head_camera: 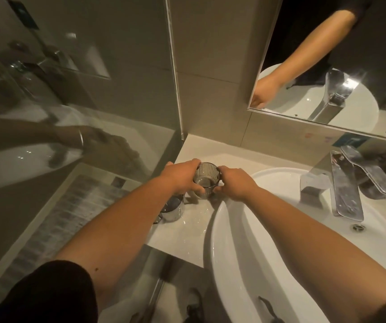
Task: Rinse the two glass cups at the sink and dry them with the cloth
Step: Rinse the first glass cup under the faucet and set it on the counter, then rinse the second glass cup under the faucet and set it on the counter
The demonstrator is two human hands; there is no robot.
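Observation:
A ribbed smoky glass cup (206, 179) stands upright on the pale counter, left of the white basin (269, 229). My left hand (180, 177) grips its left side with fingers and thumb curled round it. My right hand (232, 183) holds its right side the same way. A second glass cup (172, 209) stands on the counter just below my left wrist, partly hidden by my forearm. No cloth is in view.
A chrome tap (341, 185) with a flat lever rises behind the basin, with the drain (358, 227) below it. A glass shower panel (70, 89) stands at left and a mirror (327, 66) hangs above. The counter (187, 231) is wet near the cups.

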